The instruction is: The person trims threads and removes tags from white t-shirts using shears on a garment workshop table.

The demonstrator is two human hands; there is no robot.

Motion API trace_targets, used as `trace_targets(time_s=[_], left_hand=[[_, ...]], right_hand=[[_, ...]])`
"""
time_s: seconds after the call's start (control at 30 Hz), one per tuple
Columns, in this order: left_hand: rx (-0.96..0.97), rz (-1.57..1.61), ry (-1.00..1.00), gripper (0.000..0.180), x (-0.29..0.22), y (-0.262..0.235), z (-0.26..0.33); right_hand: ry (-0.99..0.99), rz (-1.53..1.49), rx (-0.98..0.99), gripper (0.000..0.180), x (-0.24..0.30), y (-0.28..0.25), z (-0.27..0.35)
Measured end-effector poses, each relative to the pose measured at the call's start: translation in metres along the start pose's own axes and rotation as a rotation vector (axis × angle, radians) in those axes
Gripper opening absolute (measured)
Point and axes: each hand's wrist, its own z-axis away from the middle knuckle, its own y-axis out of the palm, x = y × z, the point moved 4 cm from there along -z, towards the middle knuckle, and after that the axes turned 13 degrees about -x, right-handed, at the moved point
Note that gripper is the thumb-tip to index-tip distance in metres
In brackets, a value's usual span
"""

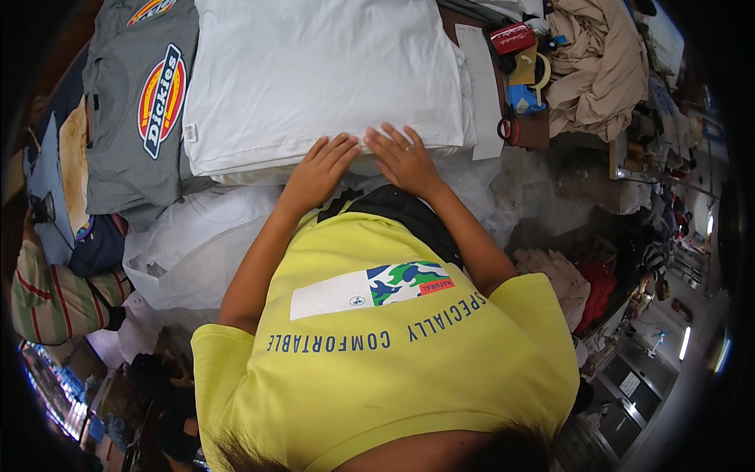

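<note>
A thick stack of white folded cloth, looking like T-shirts [322, 71], lies flat in front of me with a small label at its near left corner. My left hand [322, 171] rests on the near edge of the stack, fingers stretched forward and lying flat. Close beside it, my right hand [405, 161] lies on the same edge with its fingers spread. The fingertips of the two hands almost meet at the middle of that edge. Neither hand grips anything.
Grey printed T-shirts [130, 118] lie left of the stack. To the right are a paper strip [481, 94], red-handled scissors [509, 128], a tape roll [541, 71] and a beige cloth heap [594, 67]. Clear plastic sheeting [204, 244] hangs below. Another person's striped sleeve [67, 303] shows at left.
</note>
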Motion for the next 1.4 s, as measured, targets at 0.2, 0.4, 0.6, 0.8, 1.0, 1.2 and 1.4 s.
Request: trace_targets(time_s=[0.2,0.4,0.6,0.8,1.0,1.2,1.4], left_hand=[[0.026,-0.250,-0.009,0.056,0.012,0.014,0.022],[-0.113,-0.510,-0.196,0.057,0.045,-0.007,0.059],[-0.282,-0.596,-0.461,0.065,0.085,-0.038,0.113],[-0.368,-0.726,-0.751,0.056,0.109,-0.079,0.153],[-0.634,-0.605,-0.614,0.038,0.113,-0.109,0.139],[-0.538,-0.481,-0.539,0.025,0.134,-0.121,0.131],[-0.583,-0.058,-0.736,0.013,0.172,-0.148,0.109]], right_hand=[[0.218,0.117,0.076,0.066,-0.013,0.004,0.006],[0.286,0.211,0.020,0.070,-0.035,0.005,0.041],[0.301,0.265,-0.045,0.064,-0.051,0.002,0.067],[0.285,0.317,-0.079,0.053,-0.071,-0.018,0.086],[0.311,0.040,-0.176,0.042,-0.083,-0.034,0.070],[0.397,-0.120,-0.239,0.027,-0.097,-0.047,0.053],[0.735,-0.265,-0.401,0.017,-0.134,-0.042,0.027]])
